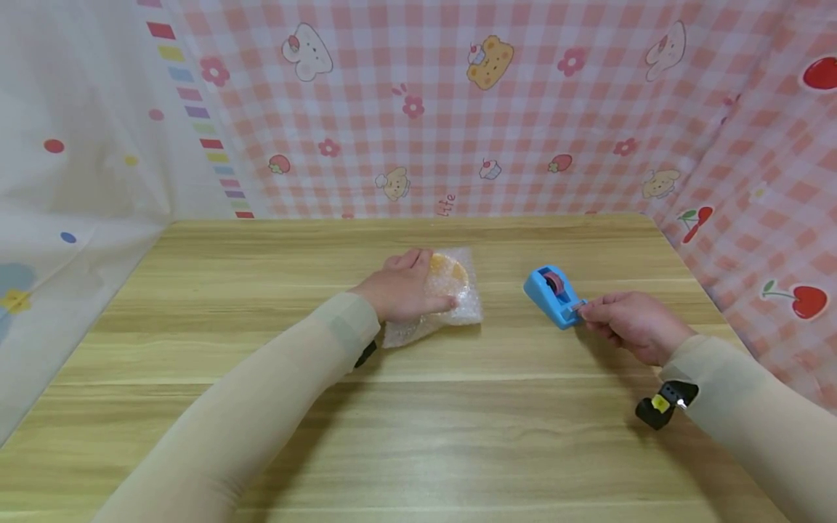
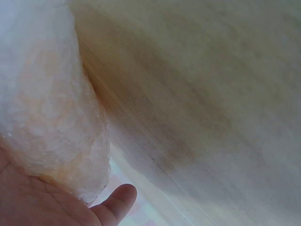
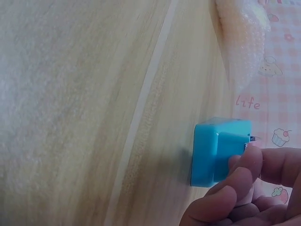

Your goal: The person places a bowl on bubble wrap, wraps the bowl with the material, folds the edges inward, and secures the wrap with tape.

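Note:
A flat bubble-wrap package [image 1: 466, 308] with something yellow-orange inside lies on the table. My left hand [image 1: 404, 292] rests on its left part, fingers extended; in the left wrist view the wrapped bundle [image 2: 56, 103] sits against the palm. To the right stands a blue tape dispenser [image 1: 544, 290] holding a pinkish roll of tape [image 1: 555, 282]. At the dispenser's near, cutter end, my right hand [image 1: 636, 324] pinches the end of the tape between thumb and forefinger. The right wrist view shows the fingertips right at the top edge of the dispenser [image 3: 223, 153].
The wood-grain table [image 1: 418, 450] runs up to a pink checked cloth [image 1: 366, 109] at the back, with more cloth along the left and right sides. Black wrist cameras [image 1: 659, 407] hang under the sleeves, close over the tabletop.

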{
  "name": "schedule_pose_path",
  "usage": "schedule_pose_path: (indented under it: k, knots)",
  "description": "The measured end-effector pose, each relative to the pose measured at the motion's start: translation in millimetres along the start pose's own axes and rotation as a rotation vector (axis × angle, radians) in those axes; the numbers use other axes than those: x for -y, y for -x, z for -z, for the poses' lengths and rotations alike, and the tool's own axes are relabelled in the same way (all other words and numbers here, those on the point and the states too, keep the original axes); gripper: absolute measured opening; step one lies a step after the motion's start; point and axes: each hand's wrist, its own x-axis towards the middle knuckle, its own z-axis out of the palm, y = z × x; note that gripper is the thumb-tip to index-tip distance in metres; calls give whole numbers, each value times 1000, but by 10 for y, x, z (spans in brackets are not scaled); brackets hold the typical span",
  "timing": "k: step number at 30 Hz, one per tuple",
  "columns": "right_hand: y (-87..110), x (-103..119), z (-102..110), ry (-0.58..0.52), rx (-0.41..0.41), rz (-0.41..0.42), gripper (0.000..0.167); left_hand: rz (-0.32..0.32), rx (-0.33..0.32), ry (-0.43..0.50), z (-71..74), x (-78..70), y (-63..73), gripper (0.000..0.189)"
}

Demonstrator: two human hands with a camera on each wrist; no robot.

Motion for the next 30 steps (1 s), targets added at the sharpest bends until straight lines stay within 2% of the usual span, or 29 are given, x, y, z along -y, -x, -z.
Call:
schedule_pose_path:
  k: [15,23,30]
  knots:
    - [-8,4,-7,46,-19,-33,31,1,2,7,-1,11,-4,119]
    - [-2,23,-16,146,-28,0,37,-3,-1,8,5,0,0,119]
    - [9,34,-36,269,-75,38,36,0,-1,1,-5,2,-10,119]
